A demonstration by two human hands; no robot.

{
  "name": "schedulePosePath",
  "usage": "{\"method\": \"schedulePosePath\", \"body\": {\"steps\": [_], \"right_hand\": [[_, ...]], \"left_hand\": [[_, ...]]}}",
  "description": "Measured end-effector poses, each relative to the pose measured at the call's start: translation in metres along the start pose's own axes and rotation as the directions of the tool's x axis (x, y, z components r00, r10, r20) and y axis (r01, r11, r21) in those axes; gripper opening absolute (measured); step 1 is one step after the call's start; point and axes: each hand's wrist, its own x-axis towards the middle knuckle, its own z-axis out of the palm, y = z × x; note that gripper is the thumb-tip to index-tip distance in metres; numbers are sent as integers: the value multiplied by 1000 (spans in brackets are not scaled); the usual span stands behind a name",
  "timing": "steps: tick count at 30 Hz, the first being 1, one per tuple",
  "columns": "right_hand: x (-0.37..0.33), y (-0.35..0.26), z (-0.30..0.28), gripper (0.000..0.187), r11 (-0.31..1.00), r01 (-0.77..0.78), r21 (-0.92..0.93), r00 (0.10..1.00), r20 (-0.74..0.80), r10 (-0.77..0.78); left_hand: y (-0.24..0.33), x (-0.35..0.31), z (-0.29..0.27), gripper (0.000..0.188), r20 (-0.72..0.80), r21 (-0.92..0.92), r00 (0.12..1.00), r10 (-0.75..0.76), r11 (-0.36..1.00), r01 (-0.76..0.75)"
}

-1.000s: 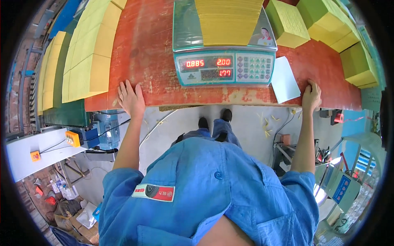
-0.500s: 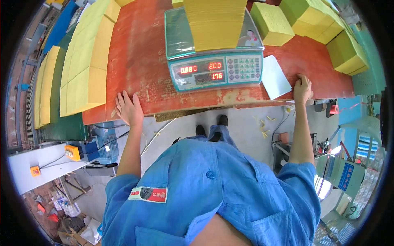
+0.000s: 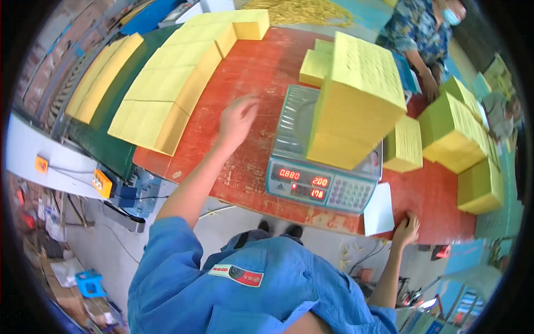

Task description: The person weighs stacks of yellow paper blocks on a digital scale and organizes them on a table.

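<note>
A tall block of yellow paper-like sheets (image 3: 356,106) stands upright on the pan of a teal digital scale (image 3: 278,192); its red display is lit. My left hand (image 3: 239,119) hovers over the red table, left of the scale, holding nothing. Its fingers point toward the scale, apart though slightly smeared by motion. My right hand (image 3: 407,229) rests at the table's front edge with its fingers curled and nothing visible in them. Just left of that hand lies a white sheet of paper (image 3: 379,210).
Yellow blocks (image 3: 178,72) line the left side of the red table (image 3: 250,72). More yellow blocks (image 3: 453,131) stand at the right. Across the table is another person (image 3: 417,33) in a patterned shirt, one arm reaching down near the blocks. An orange switch box (image 3: 102,183) hangs at left.
My left hand has lifted off the table's front edge and moved forward toward the scale. My right hand stays at the edge. The view has tilted up and turned, bringing the other person in.
</note>
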Motion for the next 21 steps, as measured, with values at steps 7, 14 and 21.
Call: {"method": "schedulePosePath", "body": {"steps": [7,14,21], "right_hand": [[3,-19,-6,25,997,-14,-80,999,30,17],[2,-2,1,27,997,24,-71,1000,6,-24],[9,-27,-5,25,995,7,-100,1000,1,-7]], "left_hand": [[-26,133,106,20,369,31,929,39,998,-54],[-101,190,202,23,547,91,774,320,896,-435],[-102,206,212,18,615,141,716,330,847,-512]]}}
